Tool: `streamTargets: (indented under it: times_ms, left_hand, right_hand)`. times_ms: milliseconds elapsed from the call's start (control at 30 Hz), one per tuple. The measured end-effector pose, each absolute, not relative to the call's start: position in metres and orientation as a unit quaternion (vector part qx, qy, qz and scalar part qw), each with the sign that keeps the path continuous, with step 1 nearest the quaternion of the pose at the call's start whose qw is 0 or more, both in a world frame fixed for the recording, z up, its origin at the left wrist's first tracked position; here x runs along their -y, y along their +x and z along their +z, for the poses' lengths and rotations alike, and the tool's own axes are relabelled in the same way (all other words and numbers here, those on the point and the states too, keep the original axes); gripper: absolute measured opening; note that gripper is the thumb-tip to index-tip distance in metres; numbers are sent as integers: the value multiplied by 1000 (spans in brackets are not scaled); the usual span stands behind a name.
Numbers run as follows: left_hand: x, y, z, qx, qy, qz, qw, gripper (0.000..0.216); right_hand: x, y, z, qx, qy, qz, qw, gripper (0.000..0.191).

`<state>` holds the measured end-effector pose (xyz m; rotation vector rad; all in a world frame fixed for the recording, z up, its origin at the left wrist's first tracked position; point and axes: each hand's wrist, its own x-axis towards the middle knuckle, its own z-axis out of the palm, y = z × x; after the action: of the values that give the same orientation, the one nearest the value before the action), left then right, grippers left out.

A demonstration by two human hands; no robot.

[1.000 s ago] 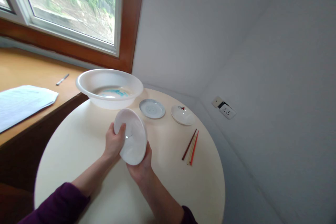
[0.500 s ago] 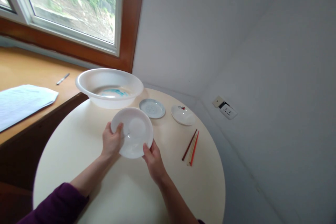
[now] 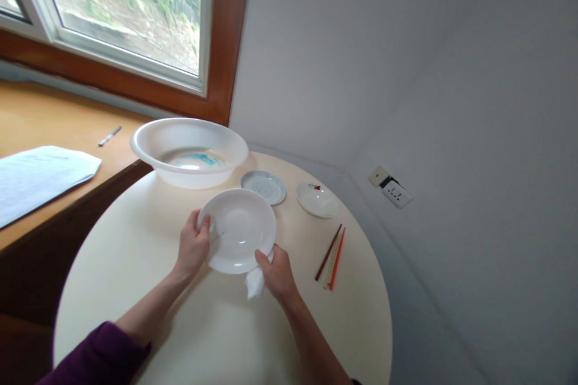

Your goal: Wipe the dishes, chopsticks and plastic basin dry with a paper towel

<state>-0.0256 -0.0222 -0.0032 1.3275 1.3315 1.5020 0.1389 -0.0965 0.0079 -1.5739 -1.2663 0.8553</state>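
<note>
A round white plate (image 3: 241, 222) is held up over the table, tilted so its inner face shows. My left hand (image 3: 193, 246) grips its left rim, thumb on the face and fingers behind. At the lower right rim my right hand (image 3: 276, 271) is closed on the plate, thumb on top, its other fingers mostly hidden. A white tissue or cloth (image 3: 255, 283) hangs below the rim beside my right hand. Behind the plate lie a pale blue-grey saucer (image 3: 263, 186) and a small white dish (image 3: 313, 201) with a red mark.
On the round cream table (image 3: 112, 252) a translucent basin (image 3: 189, 177) with something blue in it stands at the back left. Several chopsticks (image 3: 332, 258) lie at the right. A wooden desk (image 3: 54, 111) at left bears papers (image 3: 40, 177) and a pen (image 3: 109, 136).
The plate has moved slightly right and its face shows more widely. My right hand has shifted right with it. The white tissue or cloth has come into view under the rim.
</note>
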Motion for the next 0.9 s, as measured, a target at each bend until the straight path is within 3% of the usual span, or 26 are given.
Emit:
streamTargets:
  times_ms: [167,267,367,533,900]
  left_hand:
    - [20,-30,0,-531,533,548,365,22]
    - [19,-30,5,-497,470,543,487,29]
    - [22,-28,11,-396,367,548,639,38]
    - [32,-21,11,-279,362,450,767,49]
    - [31,-21,-2,-284,419,342,791,70]
  right_hand:
    - [89,155,25,570,-650,275,420,28]
    - [86,163,26,589,-650,259,404,27]
    - [84,166,15,552,-639,279,458,27]
    - [74,165,-9,434,-619,311,575,29]
    - [1,200,4,339,-586,279,681,25]
